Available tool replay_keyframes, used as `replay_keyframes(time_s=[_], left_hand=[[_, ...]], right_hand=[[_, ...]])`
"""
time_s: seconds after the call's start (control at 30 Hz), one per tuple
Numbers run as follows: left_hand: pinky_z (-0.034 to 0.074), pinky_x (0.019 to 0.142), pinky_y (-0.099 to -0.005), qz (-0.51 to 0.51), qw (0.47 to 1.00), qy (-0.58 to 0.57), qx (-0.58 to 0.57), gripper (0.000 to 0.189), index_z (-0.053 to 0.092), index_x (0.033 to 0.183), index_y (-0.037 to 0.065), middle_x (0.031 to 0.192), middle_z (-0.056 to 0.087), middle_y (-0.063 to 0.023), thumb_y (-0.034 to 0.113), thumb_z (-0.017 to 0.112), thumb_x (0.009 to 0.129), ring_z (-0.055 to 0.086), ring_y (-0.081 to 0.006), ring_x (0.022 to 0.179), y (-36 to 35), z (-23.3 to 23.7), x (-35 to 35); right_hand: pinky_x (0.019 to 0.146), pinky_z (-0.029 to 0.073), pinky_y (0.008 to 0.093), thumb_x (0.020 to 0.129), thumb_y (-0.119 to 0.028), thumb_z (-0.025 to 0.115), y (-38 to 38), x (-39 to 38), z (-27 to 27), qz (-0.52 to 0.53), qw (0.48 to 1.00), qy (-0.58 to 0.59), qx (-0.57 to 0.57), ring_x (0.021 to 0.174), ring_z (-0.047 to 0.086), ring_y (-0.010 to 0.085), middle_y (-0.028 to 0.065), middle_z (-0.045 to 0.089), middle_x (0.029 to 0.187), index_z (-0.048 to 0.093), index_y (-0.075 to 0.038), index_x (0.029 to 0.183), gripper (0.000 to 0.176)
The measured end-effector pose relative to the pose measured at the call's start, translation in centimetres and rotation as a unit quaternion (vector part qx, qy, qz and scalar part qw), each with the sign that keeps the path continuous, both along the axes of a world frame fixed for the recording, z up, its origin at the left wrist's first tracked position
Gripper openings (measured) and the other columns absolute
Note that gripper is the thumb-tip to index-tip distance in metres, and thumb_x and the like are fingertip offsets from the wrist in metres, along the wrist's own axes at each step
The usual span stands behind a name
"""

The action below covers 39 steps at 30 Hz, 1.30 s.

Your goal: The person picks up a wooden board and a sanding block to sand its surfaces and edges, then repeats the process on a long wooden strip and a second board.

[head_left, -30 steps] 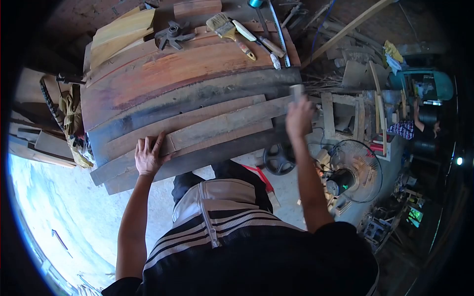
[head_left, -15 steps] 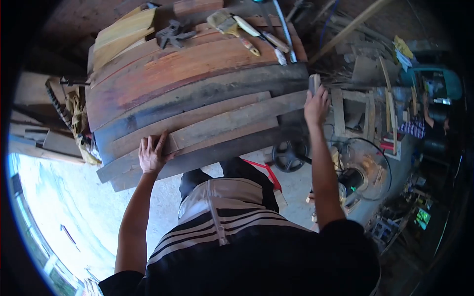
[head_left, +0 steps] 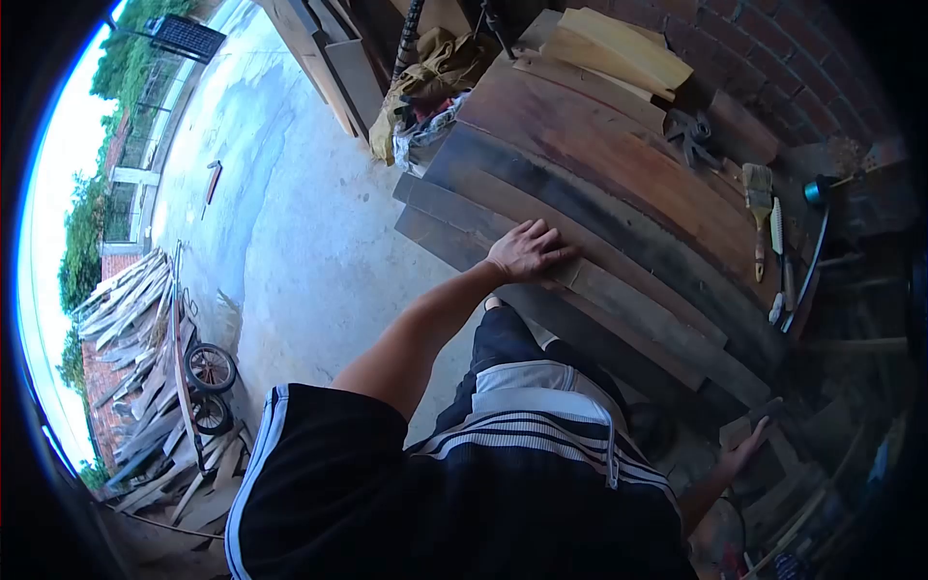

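Observation:
My left hand [head_left: 530,253] rests on top of a long, narrow grey-brown plank [head_left: 619,304], its fingers loosely spread over the wood. This plank lies across other boards on a workbench [head_left: 619,159] of dark and reddish planks. Off the plank's far right end, in shadow, is my right hand [head_left: 742,452]. It appears closed around a small wooden block [head_left: 749,421], though the dim light hides part of the grip. A second thin board [head_left: 667,302] lies alongside the plank.
On the bench lie a paintbrush [head_left: 759,208], a white-handled tool [head_left: 776,232], a dark metal part [head_left: 692,135] and yellowish boards [head_left: 619,53]. Cloths [head_left: 425,106] hang at its left end. Scrap wood [head_left: 135,367] and wheels [head_left: 210,367] stand at the left.
The view has swung left, bringing the yard and woodpile into sight. Both hands now appear farther right and my right hand lower; my left hand stays on the plank.

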<state>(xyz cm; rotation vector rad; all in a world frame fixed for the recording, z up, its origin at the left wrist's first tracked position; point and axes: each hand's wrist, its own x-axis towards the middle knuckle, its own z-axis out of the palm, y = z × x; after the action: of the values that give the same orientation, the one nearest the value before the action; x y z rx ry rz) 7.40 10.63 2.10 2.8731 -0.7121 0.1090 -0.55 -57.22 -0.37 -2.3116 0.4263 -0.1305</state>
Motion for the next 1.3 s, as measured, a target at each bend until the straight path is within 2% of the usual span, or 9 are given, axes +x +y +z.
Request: replay_keyframes(time_s=[0.1,0.3,0.47,0.57,0.7,0.83,0.87,1.0,1.3], left_hand=[[0.047,0.091,-0.0406,-0.019,0.999,-0.027,0.008,0.094,0.047,0.148,0.029,0.107,0.051,-0.0039,0.062,0.076,0.065,0.051,-0.0275,0.1,0.5,-1.9,0.3],[0.047,0.089,-0.0397,-0.01,1.0,-0.024,0.001,0.092,0.045,0.15,0.032,0.106,0.051,-0.0037,0.064,0.074,0.069,0.05,-0.0263,0.099,0.3,-1.0,0.0],[0.033,0.113,-0.0498,0.065,0.994,-0.015,-0.089,0.083,0.042,0.152,0.031,0.141,0.045,-0.0152,0.068,0.065,0.081,0.045,-0.0352,0.127,1.1,1.0,-2.4],[0.032,0.113,-0.0505,0.366,0.921,-0.086,-0.105,0.078,0.036,0.155,0.02,0.145,0.04,-0.0164,0.046,0.068,0.09,0.04,-0.0376,0.132,5.9,1.4,-6.2],[0.035,0.11,-0.0488,0.654,0.724,-0.113,-0.188,0.078,0.025,0.159,0.012,0.148,0.04,-0.0218,0.051,0.056,0.099,0.043,-0.0429,0.13,17.7,-3.6,-8.5],[0.044,0.102,-0.0406,0.555,0.683,0.11,-0.462,0.08,0.027,0.157,0.007,0.136,0.058,-0.0236,0.057,0.05,0.1,0.057,-0.0397,0.123,23.5,-3.6,-7.9],[0.046,0.1,-0.0399,0.554,0.691,0.147,-0.44,0.07,0.045,0.148,0.005,0.127,0.066,-0.0219,0.053,0.055,0.098,0.062,-0.0358,0.119,23.3,-2.2,-7.1],[0.051,0.091,-0.0413,0.592,0.704,0.048,-0.39,0.059,0.066,0.128,0.006,0.11,0.072,-0.021,0.054,0.058,0.094,0.069,-0.0348,0.105,23.6,-4.3,-5.8],[0.054,0.081,-0.0499,0.548,0.804,0.2,-0.11,0.038,0.077,0.095,0.008,0.096,0.074,-0.02,0.043,0.065,0.086,0.071,-0.039,0.095,27.4,3.9,-0.1]], right_hand=[[0.12,0.026,0.0386,0.098,-0.047,0.06,1.5,1.0,-2.3,-0.085,0.981,-0.015,0.172,0.146,0.034,0.0272,0.0158,0.029,0.162,0.021,-0.005,0.16,0.085],[0.118,0.027,0.04,0.094,-0.053,0.062,3.9,4.4,2.9,-0.164,0.936,0.126,0.286,0.145,0.035,0.0275,0.016,0.033,0.16,0.026,-0.002,0.158,0.089],[0.115,0.033,0.042,0.093,-0.054,0.063,2.7,4.8,0.5,-0.212,0.93,0.109,0.281,0.141,0.041,0.0313,0.0173,0.036,0.158,0.029,-0.001,0.156,0.088],[0.113,0.036,0.0422,0.093,-0.052,0.066,3.7,5.1,0.8,-0.222,0.916,0.081,0.324,0.137,0.046,0.0311,0.0176,0.04,0.155,0.03,-0.001,0.155,0.089],[0.111,0.039,0.0421,0.092,-0.052,0.068,6.5,5.7,2.9,-0.226,0.926,0.079,0.292,0.135,0.048,0.0305,0.0172,0.042,0.153,0.03,-0.002,0.155,0.089],[0.109,0.041,0.0421,0.089,-0.055,0.07,7.5,6.0,3.2,-0.244,0.937,0.064,0.244,0.132,0.05,0.0297,0.0159,0.046,0.149,0.034,-0.003,0.153,0.091],[0.108,0.042,0.042,0.088,-0.056,0.072,6.9,6.1,2.7,-0.25,0.939,0.064,0.226,0.13,0.052,0.0296,0.0151,0.049,0.147,0.036,-0.004,0.152,0.09],[0.104,0.044,0.0418,0.086,-0.056,0.074,4.5,6.8,1.6,-0.259,0.914,0.091,0.298,0.123,0.056,0.0293,0.0136,0.054,0.139,0.041,-0.007,0.149,0.086],[0.094,0.05,0.0399,0.087,-0.048,0.076,8.9,10.7,6.3,-0.139,0.953,0.086,0.256,0.109,0.062,0.0262,0.0108,0.058,0.131,0.046,-0.006,0.146,0.078]])
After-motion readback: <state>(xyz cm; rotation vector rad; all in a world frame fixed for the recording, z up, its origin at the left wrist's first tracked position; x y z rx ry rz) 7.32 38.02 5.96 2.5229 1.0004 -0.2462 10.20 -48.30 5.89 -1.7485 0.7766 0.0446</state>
